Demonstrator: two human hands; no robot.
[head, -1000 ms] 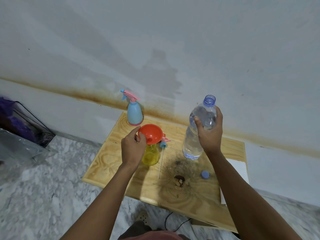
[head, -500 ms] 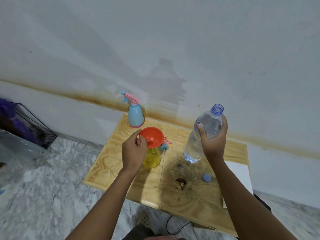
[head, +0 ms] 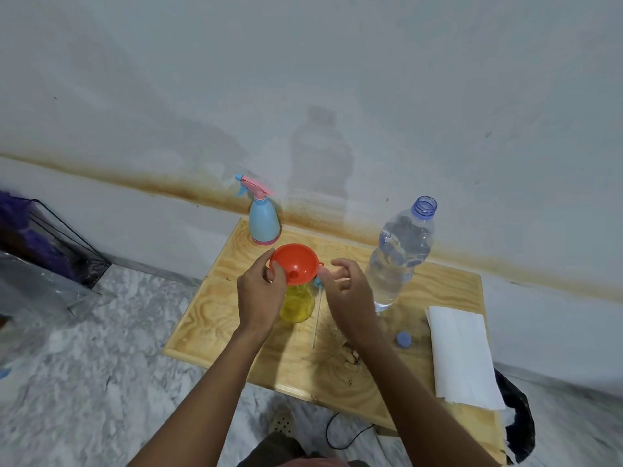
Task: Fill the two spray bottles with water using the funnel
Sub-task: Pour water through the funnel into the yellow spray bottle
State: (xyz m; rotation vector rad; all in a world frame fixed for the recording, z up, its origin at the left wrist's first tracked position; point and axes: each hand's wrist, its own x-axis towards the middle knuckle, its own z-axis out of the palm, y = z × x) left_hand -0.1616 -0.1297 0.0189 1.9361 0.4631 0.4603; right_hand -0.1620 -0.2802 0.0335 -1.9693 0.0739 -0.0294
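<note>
Blue spray bottle [head: 264, 224] at bench [head: 215, 318] back, left hand [head: 261, 293] pinching orange funnel [head: 295, 263] atop yellow spray bottle [head: 296, 305], right hand [head: 350, 294] open, empty beside funnel, water bottle [head: 399, 254] upright, uncapped, cap [head: 403, 339] nearby.

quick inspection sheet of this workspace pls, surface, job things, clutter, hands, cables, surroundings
surface: pale plywood tabletop, dark stain near its middle
job's things: orange plastic funnel in yellow spray bottle; blue spray bottle with pink trigger; uncapped clear water bottle standing free
clutter: blue cap, white folded paper, detached sprayer tube
grippers: left hand pinches funnel rim; right hand open, empty
cables: black cable on floor
surroundings: stained white wall, marble floor
</note>
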